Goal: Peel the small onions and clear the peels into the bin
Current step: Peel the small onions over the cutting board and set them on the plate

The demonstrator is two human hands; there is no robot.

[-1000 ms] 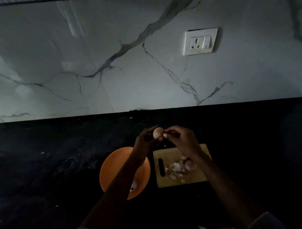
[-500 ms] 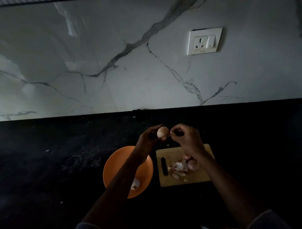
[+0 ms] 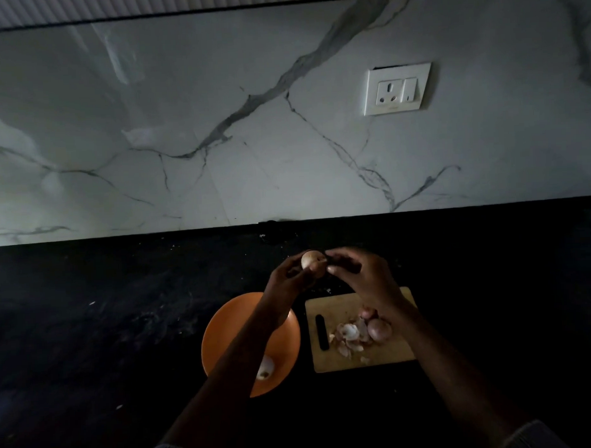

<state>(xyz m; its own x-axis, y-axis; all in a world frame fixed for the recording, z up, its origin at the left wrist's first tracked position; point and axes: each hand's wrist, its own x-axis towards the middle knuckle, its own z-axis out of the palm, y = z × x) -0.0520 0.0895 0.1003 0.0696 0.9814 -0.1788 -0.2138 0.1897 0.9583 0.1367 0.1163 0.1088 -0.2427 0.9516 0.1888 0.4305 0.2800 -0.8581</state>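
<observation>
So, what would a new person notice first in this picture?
The two hands meet above the dark counter: the left hand holds a small onion and the right hand picks at it. Below them sit an orange bowl and a cutting board with peels.

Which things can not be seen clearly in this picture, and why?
- Bin: not in the head view at all.
- Right hand fingertips at the onion: too dark to tell whether they pinch peel.
- Onion in the orange bowl: half hidden by the left forearm.
- Cutting board right side: covered by the right wrist.
</observation>
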